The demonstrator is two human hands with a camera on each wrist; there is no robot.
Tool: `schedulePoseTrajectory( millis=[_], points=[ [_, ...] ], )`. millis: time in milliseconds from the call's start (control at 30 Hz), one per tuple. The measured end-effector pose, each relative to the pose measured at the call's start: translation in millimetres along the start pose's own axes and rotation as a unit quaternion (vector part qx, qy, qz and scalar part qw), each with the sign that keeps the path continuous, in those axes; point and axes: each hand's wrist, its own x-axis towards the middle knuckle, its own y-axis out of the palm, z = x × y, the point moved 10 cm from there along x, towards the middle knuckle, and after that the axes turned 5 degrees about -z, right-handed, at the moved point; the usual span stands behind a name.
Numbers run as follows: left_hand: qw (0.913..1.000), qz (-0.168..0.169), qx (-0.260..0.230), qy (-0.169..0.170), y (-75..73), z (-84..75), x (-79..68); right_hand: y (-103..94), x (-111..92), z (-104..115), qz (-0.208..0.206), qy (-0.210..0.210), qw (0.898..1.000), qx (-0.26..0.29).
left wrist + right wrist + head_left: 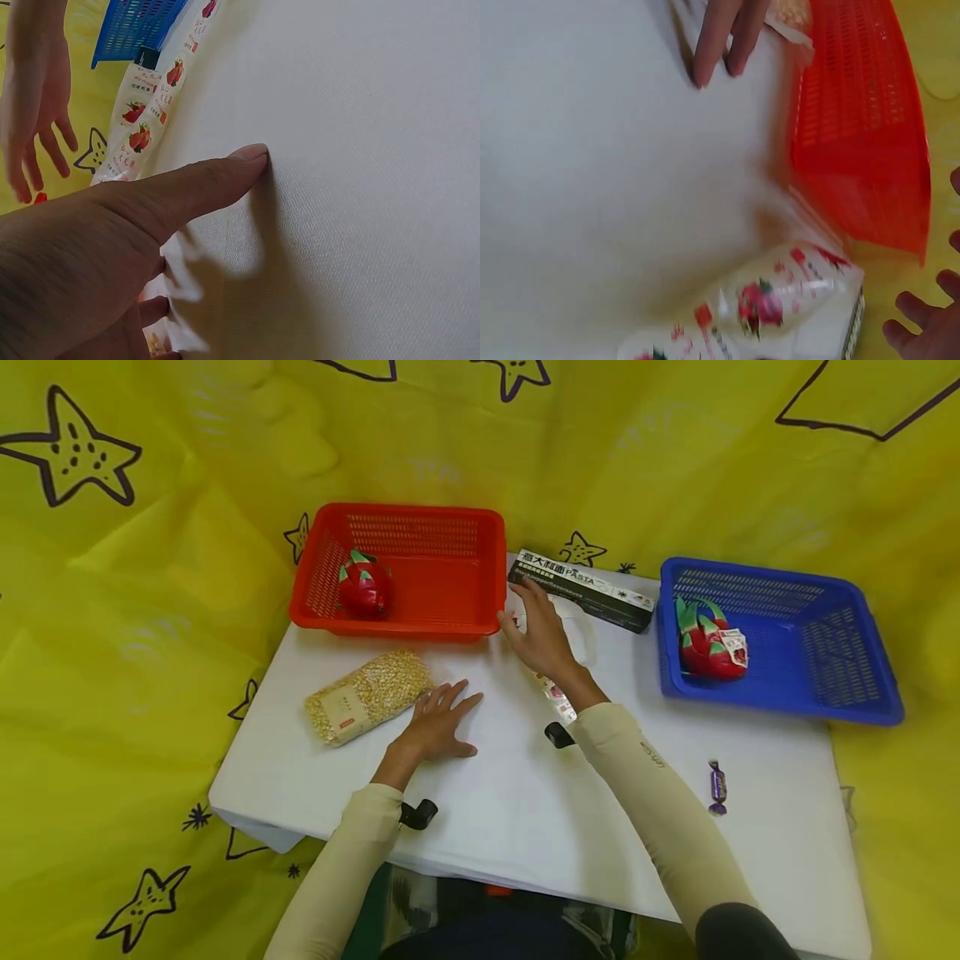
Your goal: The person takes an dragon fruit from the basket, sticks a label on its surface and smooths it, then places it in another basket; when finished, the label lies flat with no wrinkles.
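White tablecloth (pixel 495 810) beneath left hand (pixel 437 722), fingers splayed; right hand (pixel 542 631) apart, fingers loosely outstretched beside red basket (pixel 442 585).

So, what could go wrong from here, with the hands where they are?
The right hand is close to both the red basket and the pasta box, so a sideways move might bump either. The printed packet lies beneath that hand and wrist and could get dragged. The left hand is spread by one end of the grain bag and might nudge it.

beige sleeves (pixel 341 864); dark lettering (pixel 652 753) on right sleeve (pixel 667 827); black wrist pieces (pixel 424 814)
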Motion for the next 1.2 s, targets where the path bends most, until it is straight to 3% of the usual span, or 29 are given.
schedulePoseTrajectory(
  millis=[167, 367, 500, 600, 867, 1033, 1200],
  points=[
    [1.0000, 0.001, -0.001, 0.006, 3.5, -9.9, 4.9, 7.7, 2.8, -2.7, -0.003, 0.006, 1.000, 0.003],
    [0.9999, 0.002, 0.010, 0.008, 5.5, -10.4, 6.2, 15.4, 2.8, -8.2, 0.014, 0.021, 1.000, -0.010],
    [0.9993, -0.010, -0.029, 0.022, -7.6, -11.2, 3.3, 16.9, 1.9, -7.0, 0.017, 0.018, 1.000, -0.007],
    [0.9966, -0.033, -0.067, 0.037, -32.3, -12.6, -0.1, 17.8, 2.1, -5.6, 0.018, 0.016, 1.000, -0.013],
    [0.9823, -0.139, -0.108, 0.064, -128.2, -3.2, -8.8, 19.2, 7.3, -4.3, 0.017, 0.016, 0.999, -0.026],
    [0.9704, -0.216, -0.098, 0.044, -181.1, 22.5, -14.8, 23.6, 6.7, -3.1, 0.020, 0.018, 0.999, -0.021],
    [0.9637, -0.254, -0.081, 0.009, -215.8, 61.1, -6.5, 30.7, 2.7, -2.7, 0.024, 0.029, 0.999, -0.017]
  ],
)
